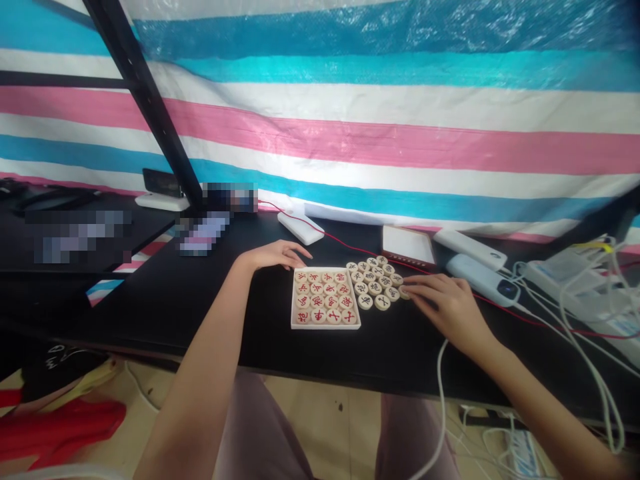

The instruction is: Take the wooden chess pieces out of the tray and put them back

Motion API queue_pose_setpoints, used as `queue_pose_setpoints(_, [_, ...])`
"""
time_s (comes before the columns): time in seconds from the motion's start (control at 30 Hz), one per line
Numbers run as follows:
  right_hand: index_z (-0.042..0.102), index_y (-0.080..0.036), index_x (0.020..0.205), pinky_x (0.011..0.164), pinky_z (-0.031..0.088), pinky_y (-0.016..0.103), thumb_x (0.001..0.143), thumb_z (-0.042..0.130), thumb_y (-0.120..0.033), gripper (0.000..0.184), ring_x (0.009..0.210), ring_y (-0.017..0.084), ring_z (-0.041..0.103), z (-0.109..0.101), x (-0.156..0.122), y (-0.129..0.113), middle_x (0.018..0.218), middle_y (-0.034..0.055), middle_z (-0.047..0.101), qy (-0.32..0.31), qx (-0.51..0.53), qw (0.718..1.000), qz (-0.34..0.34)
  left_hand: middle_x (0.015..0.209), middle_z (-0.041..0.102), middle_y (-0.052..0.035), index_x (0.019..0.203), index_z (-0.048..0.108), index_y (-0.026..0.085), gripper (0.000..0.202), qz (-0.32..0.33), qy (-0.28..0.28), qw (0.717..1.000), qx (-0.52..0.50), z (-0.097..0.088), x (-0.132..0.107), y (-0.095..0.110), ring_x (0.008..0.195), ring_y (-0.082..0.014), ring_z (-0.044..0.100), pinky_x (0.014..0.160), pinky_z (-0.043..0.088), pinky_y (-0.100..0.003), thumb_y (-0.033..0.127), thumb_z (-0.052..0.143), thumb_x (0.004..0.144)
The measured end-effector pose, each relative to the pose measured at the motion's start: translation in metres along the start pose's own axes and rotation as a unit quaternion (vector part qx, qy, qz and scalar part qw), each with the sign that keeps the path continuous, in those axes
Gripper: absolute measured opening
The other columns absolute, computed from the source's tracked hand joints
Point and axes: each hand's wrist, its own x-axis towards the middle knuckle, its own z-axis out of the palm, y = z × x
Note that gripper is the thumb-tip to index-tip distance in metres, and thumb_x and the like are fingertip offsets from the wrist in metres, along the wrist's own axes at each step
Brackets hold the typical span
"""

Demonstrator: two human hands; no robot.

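A white square box point(326, 327) lies on the black table, holding rows of round Chinese chess pieces with red characters point(317, 302). My left hand point(278, 255) rests at the box's far left corner, open, its fingers slightly apart. To the right of the box, a cluster of Chinese chess pieces with dark characters point(374, 288) lies flat on the table. At the right edge of this cluster, the fingertips of my right hand point(445, 308) are closed on one Chinese chess piece point(405, 292), which is partly covered.
Behind the pieces lie a shallow brown-edged box lid point(407, 245), a white power bank point(301, 228) and a red cable point(340, 244). Two more device blocks point(483, 280) and tangled white cables point(575, 313) occupy the right side. A phone point(204, 233) lies to the left.
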Motion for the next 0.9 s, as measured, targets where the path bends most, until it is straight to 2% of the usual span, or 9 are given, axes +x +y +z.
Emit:
queue_pose_setpoints(0.13, [0.067,-0.027,0.098,0.073,0.035,0.035,0.091,0.047,-0.028,0.022,0.092,0.019,0.060,-0.007,0.010,-0.021,0.104,0.0026,0.068,0.001,0.028,0.999,-0.016,0.098,0.071,-0.0103,0.115,0.060,0.017,0.049,0.004,-0.002,1.000,-0.016,0.000,0.001,-0.003,0.092,-0.0203,0.063,0.072,0.043,-0.027,0.034,0.069,0.070])
queue_pose_setpoints(0.27, [0.066,-0.029,0.106,0.077,0.037,0.034,0.092,0.046,-0.028,0.024,0.098,0.018,0.059,-0.011,0.032,-0.064,0.108,0.0030,0.067,-0.035,0.096,0.992,-0.074,0.098,0.071,-0.0105,0.115,0.060,0.016,0.050,0.008,-0.004,1.000,-0.014,-0.001,0.002,-0.005,0.091,-0.0201,0.063,0.071,0.043,-0.027,0.033,0.070,0.069])
queue_pose_setpoints(0.37, [0.063,-0.030,0.112,0.080,0.034,0.034,0.093,0.043,-0.023,0.028,0.101,0.018,0.056,-0.006,0.055,-0.095,0.113,0.0031,0.065,-0.092,0.109,0.978,-0.152,0.099,0.070,-0.0105,0.116,0.059,0.017,0.050,0.009,0.002,1.000,-0.013,0.000,0.002,-0.006,0.092,-0.0200,0.063,0.070,0.043,-0.027,0.033,0.070,0.069])
queue_pose_setpoints(0.47, [0.063,-0.027,0.110,0.078,0.030,0.034,0.094,0.043,-0.024,0.026,0.100,0.019,0.054,0.008,0.082,-0.112,0.112,0.0038,0.065,-0.106,0.090,0.973,-0.185,0.101,0.070,-0.0106,0.116,0.059,0.017,0.050,0.011,0.006,1.000,-0.015,0.001,0.000,-0.004,0.093,-0.0201,0.063,0.072,0.044,-0.027,0.033,0.069,0.070])
queue_pose_setpoints(0.7, [0.066,-0.018,0.095,0.070,0.029,0.037,0.090,0.048,-0.034,0.024,0.090,0.023,0.053,0.047,0.128,-0.128,0.096,0.0088,0.066,-0.115,-0.004,0.985,-0.126,0.095,0.070,-0.0080,0.114,0.060,0.017,0.051,0.002,0.015,0.999,-0.030,0.003,-0.003,0.001,0.090,-0.0192,0.063,0.071,0.045,-0.027,0.033,0.073,0.067])
queue_pose_setpoints(0.9, [0.067,-0.016,0.087,0.068,0.032,0.039,0.083,0.057,-0.032,0.019,0.089,0.027,0.052,0.050,0.138,-0.148,0.092,0.0129,0.065,-0.119,-0.024,0.992,-0.041,0.090,0.069,-0.0066,0.111,0.062,0.017,0.049,-0.007,0.030,0.999,-0.033,0.001,0.000,-0.003,0.087,-0.0179,0.062,0.070,0.046,-0.027,0.029,0.074,0.066])
